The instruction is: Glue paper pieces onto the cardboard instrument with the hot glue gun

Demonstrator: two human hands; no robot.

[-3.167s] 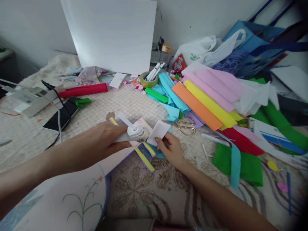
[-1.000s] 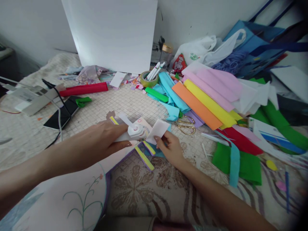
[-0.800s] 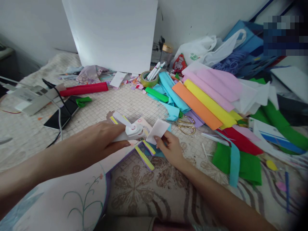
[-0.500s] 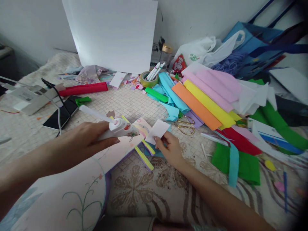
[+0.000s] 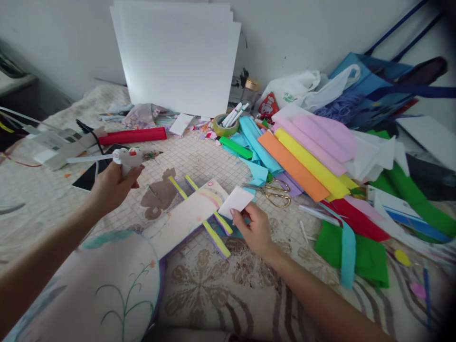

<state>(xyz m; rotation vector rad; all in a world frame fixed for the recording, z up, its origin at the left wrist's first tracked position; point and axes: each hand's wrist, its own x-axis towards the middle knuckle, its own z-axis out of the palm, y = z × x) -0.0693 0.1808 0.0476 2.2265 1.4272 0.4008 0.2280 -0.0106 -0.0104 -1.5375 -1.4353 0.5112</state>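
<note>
In my left hand (image 5: 112, 187) is a white hot glue gun (image 5: 127, 157), gripped by its handle with the nozzle pointing right and a glue stick out of its back. My right hand (image 5: 252, 228) pinches a small white card (image 5: 235, 200) between thumb and fingers. The card hovers at the far end of a painted, lute-shaped cutout (image 5: 178, 218), partly overlapping it in view; whether they touch I cannot tell. Yellow-and-purple strips (image 5: 216, 240) stick out from both sides of the cutout's neck. Its round body (image 5: 117, 280) bears a drawn green plant.
Gold-handled scissors (image 5: 278, 192) lie right of the card. Behind are rolls of coloured paper (image 5: 295, 166), a tape roll (image 5: 225, 126) with white pens, and upright white boards (image 5: 178, 57). A power strip (image 5: 59, 145), a phone (image 5: 92, 173) and cables occupy the left.
My left hand has carried the glue gun left and back, away from the cutout's neck, uncovering it. My right hand still holds the card in nearly the same place. The view has shifted slightly.
</note>
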